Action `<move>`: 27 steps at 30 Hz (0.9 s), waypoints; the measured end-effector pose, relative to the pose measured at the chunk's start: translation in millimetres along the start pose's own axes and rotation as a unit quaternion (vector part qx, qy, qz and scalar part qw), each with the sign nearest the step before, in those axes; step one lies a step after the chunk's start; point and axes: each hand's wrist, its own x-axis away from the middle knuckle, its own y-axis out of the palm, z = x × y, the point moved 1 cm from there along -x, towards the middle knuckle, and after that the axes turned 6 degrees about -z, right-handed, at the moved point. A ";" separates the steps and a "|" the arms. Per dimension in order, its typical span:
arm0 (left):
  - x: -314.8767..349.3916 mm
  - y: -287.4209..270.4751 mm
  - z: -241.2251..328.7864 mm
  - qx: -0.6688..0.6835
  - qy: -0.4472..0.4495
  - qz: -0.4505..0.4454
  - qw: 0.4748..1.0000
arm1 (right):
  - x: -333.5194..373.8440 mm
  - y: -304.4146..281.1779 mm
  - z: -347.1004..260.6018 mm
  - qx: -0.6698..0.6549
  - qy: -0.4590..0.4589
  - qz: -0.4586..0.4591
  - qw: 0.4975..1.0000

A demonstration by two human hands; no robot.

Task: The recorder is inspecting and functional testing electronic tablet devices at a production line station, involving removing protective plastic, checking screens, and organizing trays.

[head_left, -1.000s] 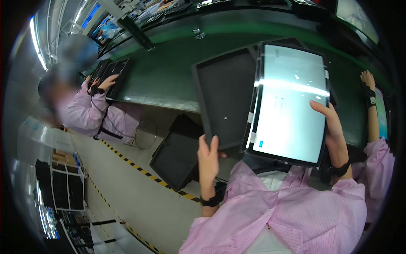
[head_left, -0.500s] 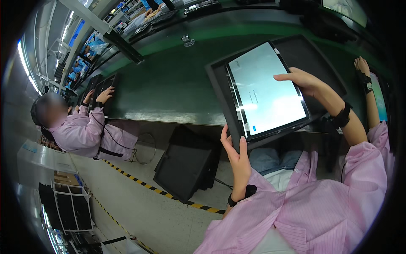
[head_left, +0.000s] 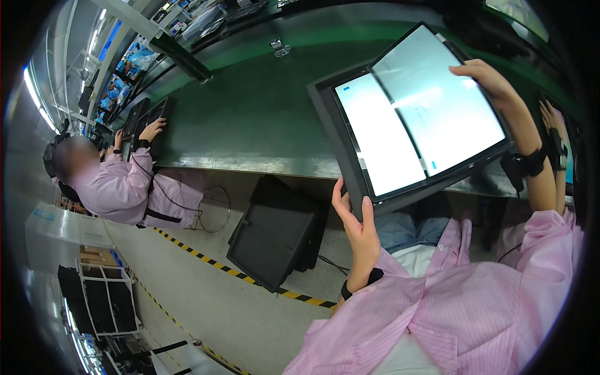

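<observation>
A dual-screen device with two lit panels lies over a black tray [head_left: 325, 103], tilted in front of me at the bench edge. Its left panel [head_left: 378, 140] is bright white, while the right panel [head_left: 447, 106] is pale and stands at an angle along the dark seam between them. My right hand [head_left: 494, 82] grips that right panel by its upper right edge, thumb on the screen and fingers behind. At the lower left corner, my left hand [head_left: 361, 236] is closed on the tray, thumb on top; its other fingers are partly hidden underneath.
A green bench [head_left: 250, 119] runs to the left, with a small metal fitting [head_left: 279, 47] on it. A co-worker [head_left: 112, 181] works at its left end. Another person's hand [head_left: 551, 119] is close on my right. Stacked black trays [head_left: 272, 231] stand on the floor.
The right panel has swung up and to the right with my right hand, baring the white left panel. My left hand stays at the tray corner.
</observation>
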 end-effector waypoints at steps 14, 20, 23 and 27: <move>2.3 5.8 1.6 -0.030 -0.016 0.005 0.999 | 10.7 -99.7 84.6 -0.054 0.145 0.051 0.987; 7.7 12.3 1.0 -0.029 -0.014 0.030 0.999 | 12.3 -33.0 35.4 0.626 -0.252 0.266 0.688; 8.9 9.6 -1.5 -0.033 -0.013 0.026 0.999 | 28.0 22.5 26.2 0.544 -0.225 0.073 0.805; 7.3 4.7 -5.6 -0.043 -0.024 0.008 0.999 | 32.7 76.7 34.1 0.470 -0.164 -0.044 0.866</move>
